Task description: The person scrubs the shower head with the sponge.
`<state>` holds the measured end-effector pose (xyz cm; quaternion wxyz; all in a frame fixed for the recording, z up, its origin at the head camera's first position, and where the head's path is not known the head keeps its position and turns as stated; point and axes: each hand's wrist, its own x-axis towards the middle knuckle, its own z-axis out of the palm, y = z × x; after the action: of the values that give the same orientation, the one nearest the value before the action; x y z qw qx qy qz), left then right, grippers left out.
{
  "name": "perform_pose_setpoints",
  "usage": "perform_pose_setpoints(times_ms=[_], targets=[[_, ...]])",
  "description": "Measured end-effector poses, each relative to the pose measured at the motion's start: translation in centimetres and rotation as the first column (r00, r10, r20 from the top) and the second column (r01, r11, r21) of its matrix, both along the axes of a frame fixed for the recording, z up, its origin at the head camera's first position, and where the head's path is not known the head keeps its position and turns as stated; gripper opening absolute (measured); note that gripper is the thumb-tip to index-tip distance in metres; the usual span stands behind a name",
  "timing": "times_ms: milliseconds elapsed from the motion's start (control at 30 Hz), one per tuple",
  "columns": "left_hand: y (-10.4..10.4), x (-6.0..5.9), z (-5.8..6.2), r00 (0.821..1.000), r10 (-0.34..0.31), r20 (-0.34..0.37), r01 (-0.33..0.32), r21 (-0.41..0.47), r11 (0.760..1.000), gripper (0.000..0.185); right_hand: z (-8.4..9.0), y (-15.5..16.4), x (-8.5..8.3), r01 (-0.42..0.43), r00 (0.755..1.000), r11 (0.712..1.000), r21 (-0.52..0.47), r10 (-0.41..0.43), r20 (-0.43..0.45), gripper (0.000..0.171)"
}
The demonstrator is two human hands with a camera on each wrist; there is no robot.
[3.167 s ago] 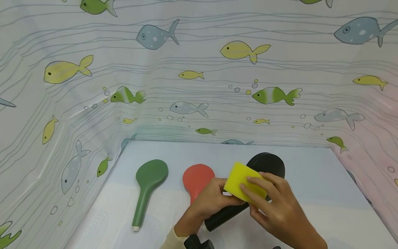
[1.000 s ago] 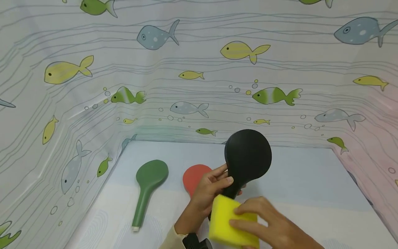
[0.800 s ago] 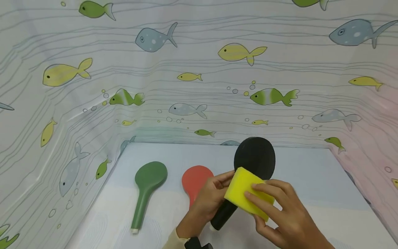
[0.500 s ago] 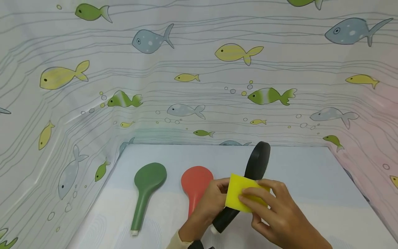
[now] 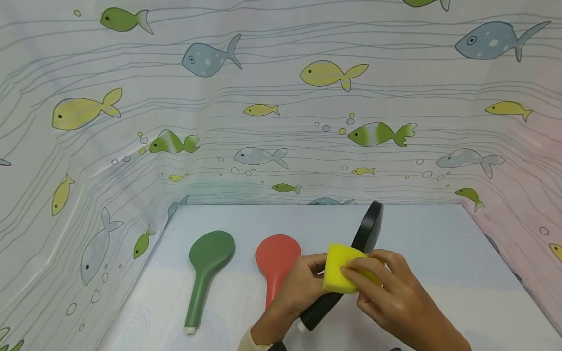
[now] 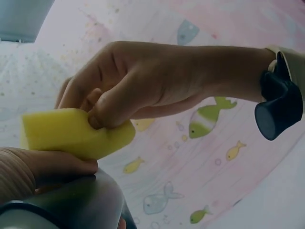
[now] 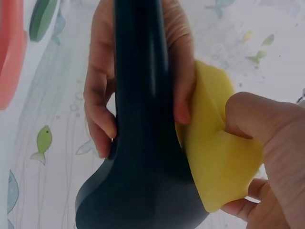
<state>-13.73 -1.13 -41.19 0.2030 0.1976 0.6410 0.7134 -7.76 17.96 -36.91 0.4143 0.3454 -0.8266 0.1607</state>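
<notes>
We see the black shower head (image 5: 366,228) lifted above the table (image 5: 430,243), turned edge-on, with its handle slanting down toward us. The left hand (image 5: 303,282) grips that handle, fingers curled round it. The right hand (image 5: 391,297) pinches a yellow sponge (image 5: 339,268) and presses it against the neck of the black shower head, just below the disc. Beside the left hand, the red shower head (image 5: 276,258) lies flat on the table, and the green shower head (image 5: 206,268) lies further left. A fish-patterned curtain (image 5: 263,97) surrounds the table.
</notes>
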Motion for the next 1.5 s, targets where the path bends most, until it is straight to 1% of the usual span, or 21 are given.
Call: perform_pose_setpoints(times_ms=[33, 200, 300, 367, 533, 633, 700, 800, 867, 933, 967, 1000, 1033, 1067, 1133, 1200, 1267, 1300, 1367, 1433, 1500], targets=[[0.0, 0.0, 0.0, 1.000, 0.002, -0.002, -0.002, -0.004, 1.000, 0.032, 0.0, 0.0, 0.0, 0.007, 1.000, 1.000, 0.007, -0.007, 0.004, 0.041], [0.3, 0.1, 0.1, 1.000, -0.006, -0.009, 0.006, 0.025, 1.000, 0.033, -0.2, 0.4, -0.5, 0.032, 0.997, 0.999, 0.038, -0.030, -0.064, 0.040], [0.6, 0.2, 0.2, 0.999, -0.025, -0.032, 0.027, 0.047, 0.999, 0.031, -0.2, 0.6, -0.9, 0.037, 0.991, 0.999, 0.026, -0.033, -0.127, 0.038], [0.7, 0.2, 0.3, 0.999, -0.033, -0.039, 0.035, 0.036, 0.999, 0.031, -0.1, 0.7, -1.1, 0.039, 0.988, 0.999, 0.012, -0.037, -0.152, 0.037], [0.7, 0.4, 0.7, 1.000, -0.024, 0.014, 0.024, -0.020, 1.000, 0.034, -0.2, 1.3, -1.4, 0.066, 0.977, 0.998, -0.024, -0.070, -0.204, 0.035], [0.7, 0.5, 0.9, 0.999, -0.010, 0.038, 0.012, -0.051, 0.999, 0.037, -0.3, 2.0, -1.7, 0.097, 0.967, 0.993, -0.071, -0.110, -0.228, 0.034], [0.8, 0.6, 1.0, 0.999, -0.002, 0.049, 0.005, -0.064, 0.998, 0.038, -0.3, 2.5, -1.9, 0.133, 0.959, 0.984, -0.117, -0.158, -0.237, 0.034], [0.8, 0.7, 1.0, 0.998, -0.001, 0.067, 0.006, -0.070, 0.998, 0.040, -0.2, 3.6, -2.3, 0.203, 0.933, 0.954, -0.220, -0.257, -0.251, 0.034], [0.8, 0.7, 1.0, 0.997, -0.004, 0.078, 0.009, -0.064, 0.998, 0.041, -0.2, 4.4, -2.4, 0.263, 0.917, 0.917, -0.300, -0.335, -0.218, 0.035], [0.8, 0.7, 0.9, 0.997, -0.015, 0.081, 0.020, -0.054, 0.998, 0.042, 0.0, 5.0, -2.2, 0.322, 0.904, 0.873, -0.367, -0.399, -0.157, 0.038], [0.8, 0.6, 0.8, 0.997, -0.020, 0.078, 0.024, -0.047, 0.999, 0.042, 0.1, 5.1, -1.9, 0.340, 0.901, 0.854, -0.394, -0.416, -0.125, 0.040], [0.7, 0.5, 0.7, 0.997, -0.024, 0.077, 0.027, -0.039, 0.999, 0.042, 0.3, 5.1, -1.8, 0.331, 0.904, 0.841, -0.428, -0.413, -0.112, 0.041], [0.7, 0.5, 0.6, 0.997, -0.026, 0.074, 0.028, -0.033, 0.999, 0.043, 0.5, 5.0, -1.5, 0.322, 0.911, 0.836, -0.444, -0.401, -0.094, 0.043], [0.7, 0.4, 0.5, 0.997, -0.028, 0.066, 0.030, -0.025, 0.999, 0.043, 0.6, 4.8, -1.2, 0.302, 0.922, 0.843, -0.445, -0.376, -0.087, 0.045], [0.7, 0.2, 0.3, 0.999, -0.029, 0.045, 0.029, -0.005, 1.000, 0.043, 1.1, 4.0, -0.8, 0.208, 0.953, 0.883, -0.419, -0.279, -0.115, 0.044], [0.7, 0.1, -0.1, 1.000, -0.024, 0.017, 0.024, 0.011, 1.000, 0.041, 1.3, 3.0, -0.5, 0.101, 0.973, 0.933, -0.346, -0.166, -0.163, 0.039], [0.8, 0.2, -0.4, 1.000, -0.012, -0.017, 0.013, 0.028, 1.000, 0.040, 1.4, 2.0, -0.2, 0.038, 0.980, 0.973, -0.227, -0.081, -0.181, 0.036], [0.8, 0.2, -0.5, 1.000, -0.004, -0.031, 0.005, 0.035, 0.999, 0.040, 1.4, 1.5, -0.2, 0.016, 0.981, 0.984, -0.175, -0.050, -0.190, 0.034], [0.7, 0.2, -0.7, 0.999, 0.009, -0.050, -0.006, 0.057, 0.998, 0.038, 1.3, 0.8, -0.1, 0.007, 0.981, 0.996, -0.092, -0.025, -0.193, 0.034], [0.7, 0.2, -0.8, 0.998, 0.018, -0.056, -0.014, 0.078, 0.997, 0.036, 1.2, 0.4, -0.1, 0.018, 0.984, 0.999, -0.044, -0.026, -0.174, 0.036], [0.7, 0.1, -0.8, 0.999, 0.019, -0.048, -0.015, 0.095, 0.995, 0.034, 1.1, 0.2, -0.1, 0.027, 0.986, 0.999, -0.023, -0.030, -0.165, 0.037]])
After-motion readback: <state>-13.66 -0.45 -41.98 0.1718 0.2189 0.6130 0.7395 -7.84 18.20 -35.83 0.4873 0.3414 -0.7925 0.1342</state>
